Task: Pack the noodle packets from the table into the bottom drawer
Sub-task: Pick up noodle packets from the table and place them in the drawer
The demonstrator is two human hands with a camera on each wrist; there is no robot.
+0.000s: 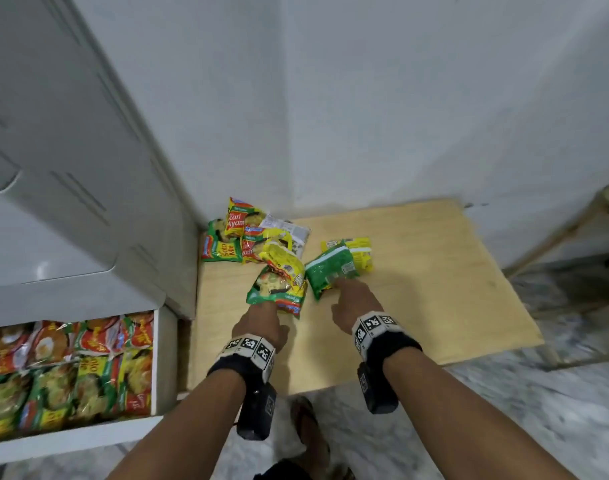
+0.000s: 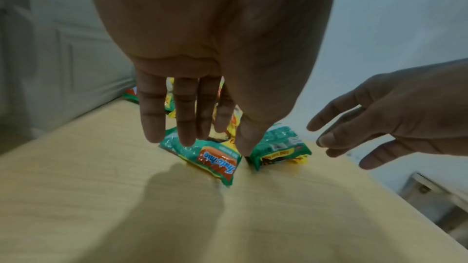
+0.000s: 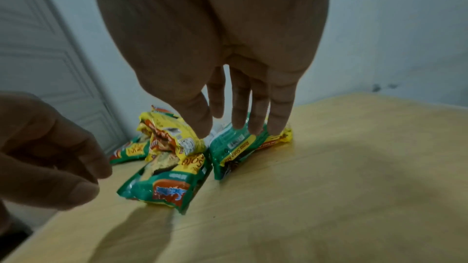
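Several noodle packets lie on the wooden table [image 1: 417,289], most of them piled in its far left corner [image 1: 247,237]. My left hand [image 1: 265,311] reaches with straight fingers [image 2: 186,127] over a green packet [image 1: 275,294] [image 2: 210,159], which has a yellow packet [image 1: 285,265] lying on its far end. My right hand [image 1: 353,297], fingers [image 3: 279,115] also straight, is at the near edge of a second green packet [image 1: 330,275] [image 3: 235,147] that lies on a yellow one [image 1: 361,254]. Neither hand grips anything. I cannot tell whether the fingertips touch the packets.
The bottom drawer [image 1: 156,358] stands pulled out at the lower left, filled with rows of packets [image 1: 71,368]. The white cabinet [image 1: 71,168] rises left of the table. White walls close off the back. A wooden frame [image 1: 573,230] leans at the right. My sandalled foot [image 1: 310,434] is on the marble floor.
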